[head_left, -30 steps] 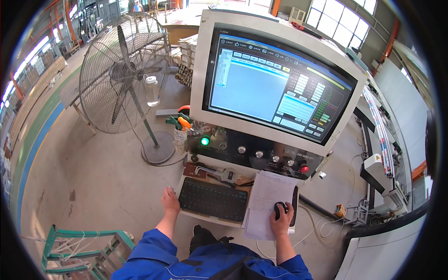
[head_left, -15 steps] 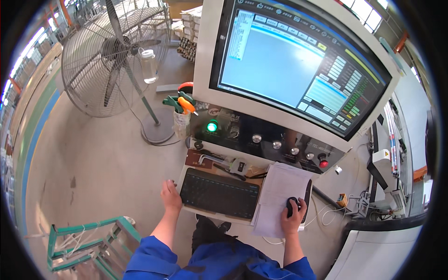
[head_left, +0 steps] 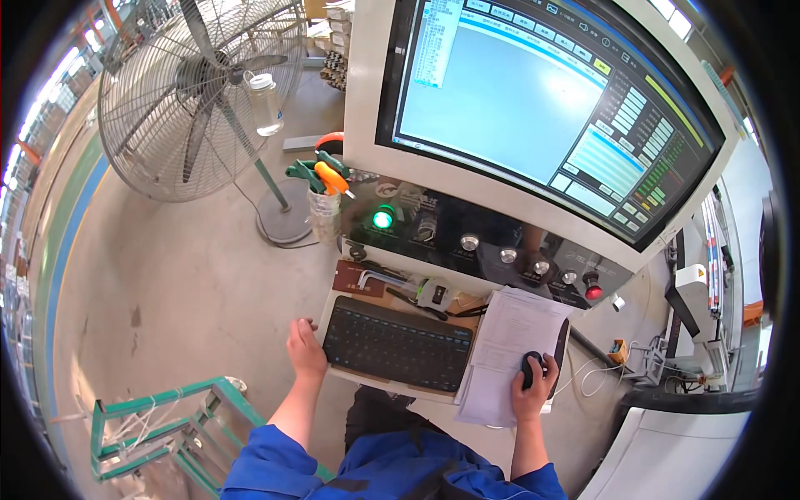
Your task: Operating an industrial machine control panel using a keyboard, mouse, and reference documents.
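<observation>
My right hand [head_left: 533,392] is closed over a black computer mouse [head_left: 532,368], which rests on white paper sheets [head_left: 508,350] at the right of the shelf. Just off the shelf's left edge is my left hand [head_left: 307,350], its fingers curled together and nothing visible in them. Between the two hands lies a black keyboard [head_left: 398,343]. Above the shelf stands a large monitor [head_left: 500,108] with a lit screen showing a pale blue area, lists and rows of buttons.
Under the monitor, a black control panel [head_left: 492,237] carries a lit green button [head_left: 382,218], several knobs and a red knob [head_left: 592,288]. Hex keys [head_left: 379,273] and a tape measure [head_left: 435,293] lie behind the keyboard. A tool cup [head_left: 325,215], fan [head_left: 200,100] and green frame [head_left: 167,425] stand left.
The view has shifted slightly, so the monitor and shelf appear a little larger and farther right. My right hand stays on the mouse and my left hand beside the keyboard.
</observation>
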`<state>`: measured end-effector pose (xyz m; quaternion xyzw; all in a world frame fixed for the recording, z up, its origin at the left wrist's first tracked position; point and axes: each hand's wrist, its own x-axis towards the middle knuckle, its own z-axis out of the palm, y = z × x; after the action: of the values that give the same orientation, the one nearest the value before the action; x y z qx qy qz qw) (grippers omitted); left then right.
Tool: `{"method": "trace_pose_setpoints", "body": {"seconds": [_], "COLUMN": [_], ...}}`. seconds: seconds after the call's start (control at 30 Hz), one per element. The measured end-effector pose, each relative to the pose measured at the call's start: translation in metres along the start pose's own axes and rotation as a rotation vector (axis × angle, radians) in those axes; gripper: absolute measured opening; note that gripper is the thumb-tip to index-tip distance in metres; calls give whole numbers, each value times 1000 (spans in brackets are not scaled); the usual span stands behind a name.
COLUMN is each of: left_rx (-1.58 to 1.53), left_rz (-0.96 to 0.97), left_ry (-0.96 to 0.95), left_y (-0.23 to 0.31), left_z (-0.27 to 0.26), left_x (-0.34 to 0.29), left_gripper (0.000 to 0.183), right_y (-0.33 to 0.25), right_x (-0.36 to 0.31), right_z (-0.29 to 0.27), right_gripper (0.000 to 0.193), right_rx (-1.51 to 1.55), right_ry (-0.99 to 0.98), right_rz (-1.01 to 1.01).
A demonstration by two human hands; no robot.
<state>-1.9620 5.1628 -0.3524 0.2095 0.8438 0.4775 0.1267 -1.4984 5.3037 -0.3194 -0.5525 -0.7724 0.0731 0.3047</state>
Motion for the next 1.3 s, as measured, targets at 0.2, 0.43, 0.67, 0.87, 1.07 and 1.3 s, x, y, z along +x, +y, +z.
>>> {"method": "trace_pose_setpoints", "body": {"seconds": [0.2,0.43,0.67,0.87,1.07,1.3], "left_rx": [31,55,54,92,48,4], "left_rz": [-27,-3,19,59,68,70], "left_ry": [4,13,14,0,-25,-41], "left_y": [2,4,-1,-32,-43,-42], "left_z": [-1,-1,0,10,11,8], "left_x": [0,0,0,7,15,19], "left_gripper": [47,47,46,50,51,48], "right_y": [-2,-3,-5,-10,-13,-14], "right_x": [1,2,1,1,3,4], "right_z": [-1,0,0,-4,-11,-14], "right_gripper": [47,45,48,48,46,48], "right_rx": [-4,15,-15,-57,-54,-38], "right_ry": [-16,10,23,84,116,121], "right_rz": [-5,7,21,83,75,79]}}
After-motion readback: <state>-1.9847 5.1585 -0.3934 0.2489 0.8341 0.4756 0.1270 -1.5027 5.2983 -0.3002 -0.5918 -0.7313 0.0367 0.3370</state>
